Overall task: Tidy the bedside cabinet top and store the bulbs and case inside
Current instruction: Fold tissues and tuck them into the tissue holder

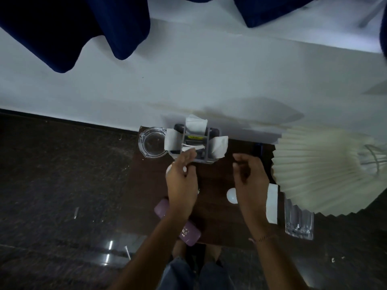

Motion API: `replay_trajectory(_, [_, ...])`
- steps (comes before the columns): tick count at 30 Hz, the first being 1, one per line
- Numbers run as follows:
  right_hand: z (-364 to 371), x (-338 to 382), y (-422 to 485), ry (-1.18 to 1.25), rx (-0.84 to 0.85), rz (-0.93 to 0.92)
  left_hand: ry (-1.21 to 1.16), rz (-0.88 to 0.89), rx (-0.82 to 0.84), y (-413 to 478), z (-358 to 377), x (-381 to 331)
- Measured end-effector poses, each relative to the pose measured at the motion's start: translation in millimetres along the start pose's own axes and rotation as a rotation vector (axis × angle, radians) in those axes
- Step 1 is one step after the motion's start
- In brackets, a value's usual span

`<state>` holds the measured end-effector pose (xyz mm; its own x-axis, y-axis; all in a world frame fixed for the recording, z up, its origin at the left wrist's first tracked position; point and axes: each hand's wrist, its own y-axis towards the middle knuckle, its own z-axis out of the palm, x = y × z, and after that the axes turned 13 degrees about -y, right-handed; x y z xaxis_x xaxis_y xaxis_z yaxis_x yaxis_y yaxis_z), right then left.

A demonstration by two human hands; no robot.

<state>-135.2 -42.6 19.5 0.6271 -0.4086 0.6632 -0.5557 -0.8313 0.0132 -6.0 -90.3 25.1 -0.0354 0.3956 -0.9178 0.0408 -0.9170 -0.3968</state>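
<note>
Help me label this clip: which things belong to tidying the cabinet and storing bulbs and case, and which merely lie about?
Job: white bulb, purple case, tissue holder.
Lying about: glass ashtray, drinking glass, white card, pleated lampshade.

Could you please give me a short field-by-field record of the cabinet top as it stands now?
surface: dark wooden cabinet top
rear: glass ashtray beside grey tissue holder
right: pleated lampshade, glass tumbler
bulb: white, beside the right hand
case: purple, front left, under left forearm
left hand: fingers at the holder's tissue, grip unclear
right hand: fingers curled, contents unclear
</note>
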Motion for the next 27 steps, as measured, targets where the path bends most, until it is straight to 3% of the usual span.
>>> replay_trajectory(9, [-17,-59,-76,-0.100,0.066,0.196,0.115,-0.108,0.301,-86,52,58])
replay_trajectory(13, [-25,-89,-75,-0.096,0.063,0.283,0.021,-0.327,0.407,-104,75,79])
replay_trajectory(18, [-23,-122,-72,-0.217,0.311,0.300,-0.014,-0.593,0.349,-107,94,98])
replay_trajectory(27, [-25,-128,-102,-0.299,0.374,0.206,0.038,-0.625,0.187,-98,91,116])
